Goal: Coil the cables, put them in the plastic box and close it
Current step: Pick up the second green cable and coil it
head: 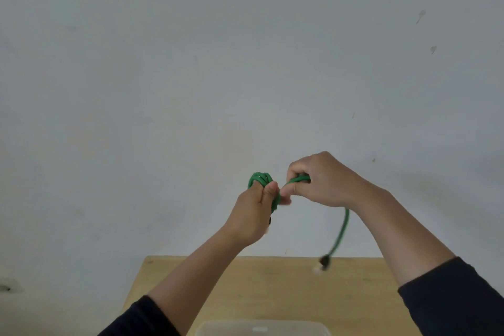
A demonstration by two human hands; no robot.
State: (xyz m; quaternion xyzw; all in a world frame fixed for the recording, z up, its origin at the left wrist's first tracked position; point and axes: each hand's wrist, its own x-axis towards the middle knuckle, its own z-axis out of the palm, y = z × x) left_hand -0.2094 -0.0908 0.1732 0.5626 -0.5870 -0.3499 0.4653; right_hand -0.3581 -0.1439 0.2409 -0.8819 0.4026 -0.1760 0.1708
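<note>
A green cable (343,229) is held up in front of the wall, above the table. My left hand (253,213) is closed around several wound loops of it, which stick out above the fingers. My right hand (324,180) pinches the cable just to the right of the loops. The free end hangs down from under my right wrist and ends in a dark plug (324,260), blurred, just above the table's far edge. A clear plastic box (261,329) shows only its far rim at the bottom edge of the view.
A small light wooden table (272,286) stands against a plain grey wall (191,63). The box sits on the table's near part, between my forearms. Both arms wear dark sleeves pushed up.
</note>
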